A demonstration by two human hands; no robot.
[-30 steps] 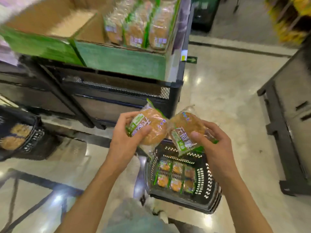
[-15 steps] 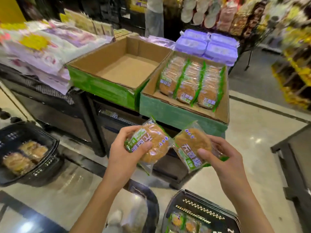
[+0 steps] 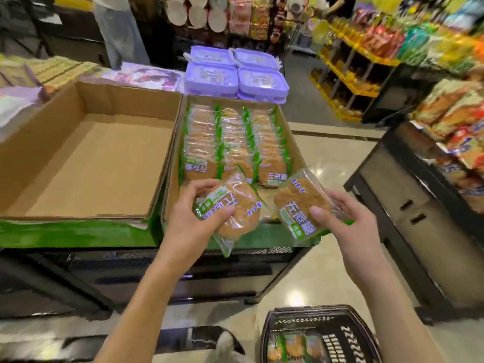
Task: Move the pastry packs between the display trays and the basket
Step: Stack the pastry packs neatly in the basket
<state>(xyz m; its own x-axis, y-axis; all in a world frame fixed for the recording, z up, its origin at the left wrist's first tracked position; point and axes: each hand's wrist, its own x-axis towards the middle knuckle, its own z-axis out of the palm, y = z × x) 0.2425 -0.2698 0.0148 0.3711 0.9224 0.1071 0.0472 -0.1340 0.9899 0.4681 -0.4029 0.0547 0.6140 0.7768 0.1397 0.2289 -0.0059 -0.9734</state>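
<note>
Left hand (image 3: 195, 218) — fingers curled round one pastry pack (image 3: 233, 208), held over the near edge of the filled display tray (image 3: 172, 184). Right hand (image 3: 348, 226) — grasping a second pack (image 3: 301, 205) just beside the first. Basket (image 3: 337, 323) on the floor below, packs inside.

Premises: a shop interior. The floor (image 3: 327, 158) is glossy pale tile with a darker inlaid strip crossing centre right; overhead light reflects off it in bright spots. A yellow shelving unit (image 3: 348, 72) stocked with goods stands upper right. A dark cabinet (image 3: 408, 210) occupies the right edge. Hanging merchandise (image 3: 199, 14) fills the top centre. A dark mesh-fronted display stand (image 3: 157, 268) spans the lower left.
</note>
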